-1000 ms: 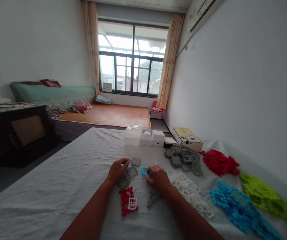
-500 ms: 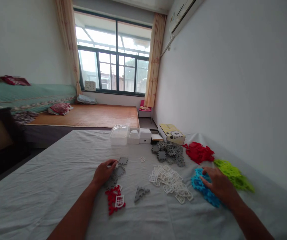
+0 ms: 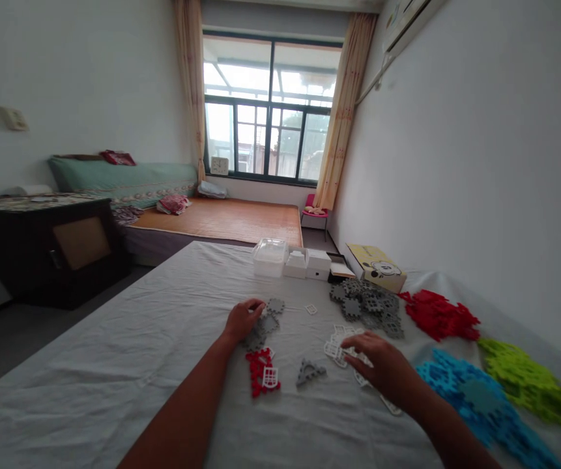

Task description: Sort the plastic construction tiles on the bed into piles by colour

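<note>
My left hand rests on a joined group of grey interlocking tiles in the middle of the white-sheeted table, its fingers curled over their edge. My right hand lies over the scattered white window-shaped pieces, fingers bent, and what it holds, if anything, is hidden. A red tile with a white window piece sits just in front of my left hand. A grey triangular piece lies between my hands.
Piles of tiles lie to the right: grey, red, blue, green. A clear plastic box, white boxes and a yellow carton stand at the table's far edge. A dark cabinet stands left.
My right hand went out to the blue tile pile and has come back left onto the white pieces. My left hand has stayed on the grey tiles. The view has swung.
</note>
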Demonstrator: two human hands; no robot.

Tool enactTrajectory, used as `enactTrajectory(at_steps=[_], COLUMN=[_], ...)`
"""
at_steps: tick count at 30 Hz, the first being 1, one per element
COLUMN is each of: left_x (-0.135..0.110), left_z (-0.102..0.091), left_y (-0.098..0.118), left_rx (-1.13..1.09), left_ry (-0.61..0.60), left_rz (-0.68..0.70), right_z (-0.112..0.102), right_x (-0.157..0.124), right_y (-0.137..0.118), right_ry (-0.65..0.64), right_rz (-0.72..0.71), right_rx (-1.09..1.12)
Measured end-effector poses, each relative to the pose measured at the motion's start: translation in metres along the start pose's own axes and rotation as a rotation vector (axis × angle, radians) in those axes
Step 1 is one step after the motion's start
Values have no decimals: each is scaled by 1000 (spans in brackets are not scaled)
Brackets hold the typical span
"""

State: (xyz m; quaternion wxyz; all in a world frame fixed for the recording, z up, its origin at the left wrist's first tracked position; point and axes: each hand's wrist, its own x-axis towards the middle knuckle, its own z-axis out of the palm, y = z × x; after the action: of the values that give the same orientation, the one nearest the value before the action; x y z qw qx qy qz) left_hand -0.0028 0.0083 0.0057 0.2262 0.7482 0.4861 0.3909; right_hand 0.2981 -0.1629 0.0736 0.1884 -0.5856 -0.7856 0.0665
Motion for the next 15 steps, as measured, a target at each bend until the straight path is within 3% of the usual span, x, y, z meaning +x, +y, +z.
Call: enactTrajectory(at_steps=[4, 9, 11, 15], left_x=[0, 1, 1, 2], left_z=[0, 2, 2, 2], left_y=[-3, -8, -8, -7], left_rx=[-13, 0, 6, 10], left_ry=[-1, 1, 4, 1], left_rz=[-16, 23, 13, 16], right_z=[29, 47, 49, 59], right_x=[39, 69, 78, 89], right_y=[-43, -38, -33, -34], right_ry=[-254, -387, -380, -214], right_rz=[-240, -274, -265, -193], right_rx=[90, 112, 88, 101])
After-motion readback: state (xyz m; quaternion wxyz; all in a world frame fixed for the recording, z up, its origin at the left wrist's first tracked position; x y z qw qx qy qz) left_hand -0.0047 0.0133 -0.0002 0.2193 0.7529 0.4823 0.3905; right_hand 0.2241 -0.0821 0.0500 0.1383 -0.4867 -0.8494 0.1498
